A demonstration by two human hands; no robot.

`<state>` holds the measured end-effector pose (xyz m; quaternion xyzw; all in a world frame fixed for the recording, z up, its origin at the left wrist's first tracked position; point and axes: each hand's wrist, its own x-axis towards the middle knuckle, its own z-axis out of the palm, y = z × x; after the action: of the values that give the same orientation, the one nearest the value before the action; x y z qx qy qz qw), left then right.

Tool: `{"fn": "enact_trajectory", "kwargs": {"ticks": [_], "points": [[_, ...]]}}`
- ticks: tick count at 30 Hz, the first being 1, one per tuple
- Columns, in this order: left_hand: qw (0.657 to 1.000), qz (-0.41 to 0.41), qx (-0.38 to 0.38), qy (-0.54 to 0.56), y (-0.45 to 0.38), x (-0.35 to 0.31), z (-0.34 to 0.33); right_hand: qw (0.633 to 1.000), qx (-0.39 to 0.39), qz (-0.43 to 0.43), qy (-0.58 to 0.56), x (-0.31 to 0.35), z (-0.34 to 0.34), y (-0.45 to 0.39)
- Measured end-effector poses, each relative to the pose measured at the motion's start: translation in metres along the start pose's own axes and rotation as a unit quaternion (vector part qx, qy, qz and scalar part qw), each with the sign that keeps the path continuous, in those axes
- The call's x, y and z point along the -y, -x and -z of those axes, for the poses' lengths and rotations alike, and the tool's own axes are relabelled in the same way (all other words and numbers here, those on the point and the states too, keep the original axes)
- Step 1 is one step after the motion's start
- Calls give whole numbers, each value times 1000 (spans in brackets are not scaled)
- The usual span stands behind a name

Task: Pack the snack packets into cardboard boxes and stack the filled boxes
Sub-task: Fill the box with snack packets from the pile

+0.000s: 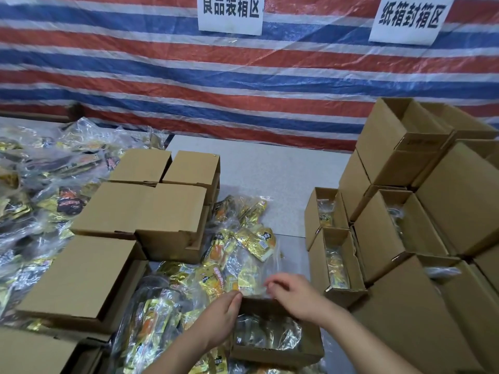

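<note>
**Snack packets going into the open box**

Snack packets in a clear bag [251,268] sit right at the far rim of the open box [272,336], and both hands are on them! From the head view, the left hand [218,315] comes in at the box's near-left corner, fingertips bunched on the bag's crinkly lower edge; the right hand [294,295] hovers over the far-right rim, fingers curled, seemingly pinching the same film, though the exact contact is blurred. My read: light, soft and slippery, with foil packets shifting inside, so the bag's edge or a gathered fold is the place to grip, not the loose middle.

Inside the open box, one clear bag already lies flat on the bottom. Left of it, closed boxes [140,209] stand among heaps of loose packets [35,201]. Right of it, stacked boxes [405,238] lie on their sides, several showing packets within; the topmost looks empty. Beyond it, the grey table [270,168] runs to a striped tarp [189,76].
</note>
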<state>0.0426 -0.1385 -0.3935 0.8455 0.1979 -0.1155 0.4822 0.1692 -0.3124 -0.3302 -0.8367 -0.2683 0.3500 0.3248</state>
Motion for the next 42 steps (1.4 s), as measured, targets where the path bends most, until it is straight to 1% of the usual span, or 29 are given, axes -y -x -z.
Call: {"fn": "enact_trajectory", "kwargs": {"ticks": [1, 2, 5, 7, 10, 14, 16, 18, 20, 21, 24, 25, 26, 28, 29, 31, 33, 38, 41, 42], "points": [[1000, -2, -2, -9, 0, -1, 0, 999, -39, 3, 27, -4, 4, -1], [1000, -8, -5, -20, 2, 0, 2, 996, -56, 2, 64, -6, 5, -2], [999, -22, 3, -42, 2, -4, 4, 982, -22, -51, 178, -20, -7, -2], [999, -22, 11, -48, 2, -6, 4, 974, -26, -72, 213, -29, -14, -1], [997, -22, 15, -66, -2, -7, 7, 976, -39, -65, 203, -33, -12, -3], [997, -20, -13, -75, -33, -20, 18, 982, -58, -47, 172, -35, 1, -5], [989, -42, -35, -137, -66, -28, 24, 987, -71, -43, 139, -38, 7, -4], [961, -74, -41, -263, -106, -38, 29, 991, -83, -43, 99, -39, 12, -2], [915, -96, -15, -392, -146, -47, 32, 992, -100, -49, 67, -40, 16, 0], [883, -108, 3, -456, -163, -51, 34, 991, -108, -54, 51, -41, 18, 2], [771, -139, 62, -618, -205, -60, 37, 990, -125, -64, 14, -41, 25, 3], [744, -138, 82, -649, -217, -63, 36, 990, -126, -65, 11, -42, 28, 3], [725, -132, 102, -668, -226, -64, 33, 990, -127, -65, 10, -43, 31, 3], [701, -118, 144, -689, -238, -63, 26, 989, -130, -66, 0, -48, 35, 1], [694, -113, 161, -692, -240, -60, 22, 989, -133, -69, -7, -50, 36, 1], [692, -108, 172, -693, -242, -51, 13, 987, -135, -81, -19, -55, 37, 0], [697, -108, 160, -690, -241, -44, 8, 987, -127, -92, -32, -59, 36, -1], [724, -111, 137, -667, -238, -34, 7, 988, -114, -99, -42, -61, 31, -4], [730, -126, 117, -662, -226, -30, 13, 987, -111, -101, -60, -57, 29, -4], [744, -131, 105, -646, -221, -32, 16, 987, -109, -102, -67, -56, 28, -4]]}}
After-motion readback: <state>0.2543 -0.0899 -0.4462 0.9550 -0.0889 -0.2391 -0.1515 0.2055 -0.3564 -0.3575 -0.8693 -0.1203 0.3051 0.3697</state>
